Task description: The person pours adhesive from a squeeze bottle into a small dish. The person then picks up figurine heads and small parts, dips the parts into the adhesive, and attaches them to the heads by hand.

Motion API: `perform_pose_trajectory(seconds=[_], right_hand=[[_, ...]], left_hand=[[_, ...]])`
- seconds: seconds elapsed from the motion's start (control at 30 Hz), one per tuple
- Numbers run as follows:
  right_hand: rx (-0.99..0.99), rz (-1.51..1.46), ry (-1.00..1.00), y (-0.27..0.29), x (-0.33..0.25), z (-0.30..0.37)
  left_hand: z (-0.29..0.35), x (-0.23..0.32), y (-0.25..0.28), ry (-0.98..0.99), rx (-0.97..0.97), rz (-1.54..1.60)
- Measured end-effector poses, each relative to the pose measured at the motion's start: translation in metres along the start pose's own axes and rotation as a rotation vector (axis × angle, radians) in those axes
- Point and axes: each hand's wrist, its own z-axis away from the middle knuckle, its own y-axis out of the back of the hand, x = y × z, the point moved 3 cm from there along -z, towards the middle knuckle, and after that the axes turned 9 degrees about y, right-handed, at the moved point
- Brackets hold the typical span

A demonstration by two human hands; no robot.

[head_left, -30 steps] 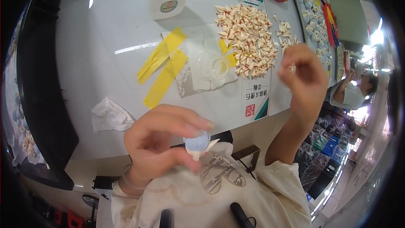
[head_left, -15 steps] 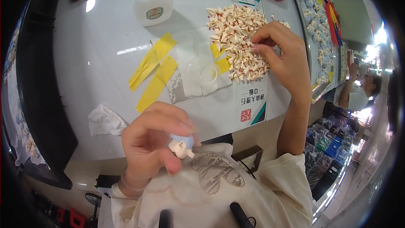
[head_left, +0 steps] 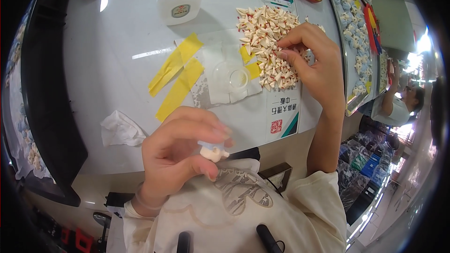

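Note:
Between the thumb and fingers of my left hand (head_left: 173,143) is a small figurine part (head_left: 213,153), cream below and pale blue on top, held just in front of my shirt. A short cream nub sticks out on its right side. My right hand (head_left: 316,63) reaches over a pile of small cream pointed pieces (head_left: 267,28) with red ends. Its thumb and forefinger come together at the pile's right part; whatever lies between the tips is too small to make out. The pile rests partly on a printed sample board (head_left: 290,117).
A clear round dish (head_left: 239,80) sits on white paper left of the pile, beside yellow tape strips (head_left: 171,72). Behind stands a white pump bottle (head_left: 166,7); crumpled tissue (head_left: 121,129) lies at left. A metal-edged tray (head_left: 338,33) of blue-and-cream parts and another person (head_left: 398,105) are right.
My left hand has moved slightly right and up, and the figurine part has turned in its fingers. My right hand stays at the pile, its fingertips a little closer together.

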Motion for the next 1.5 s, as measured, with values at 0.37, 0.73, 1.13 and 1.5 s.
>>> perform_pose_trajectory(seconds=[0.37,0.73,1.13,1.5], right_hand=[[0.322,-0.489,-0.167,0.009,-0.029,0.024],[0.134,-0.51,0.043,-0.002,-0.056,0.001],[-0.175,0.12,0.211,-0.009,-0.084,-0.04],[-0.2,0.236,0.241,-0.007,-0.09,-0.044]], left_hand=[[0.001,0.005,0.0,-0.001,-0.061,0.006],[0.001,0.001,0.005,0.003,-0.092,0.052],[-0.001,0.003,0.007,0.097,-0.152,0.174],[-0.003,0.005,0.007,0.065,-0.194,0.095]])
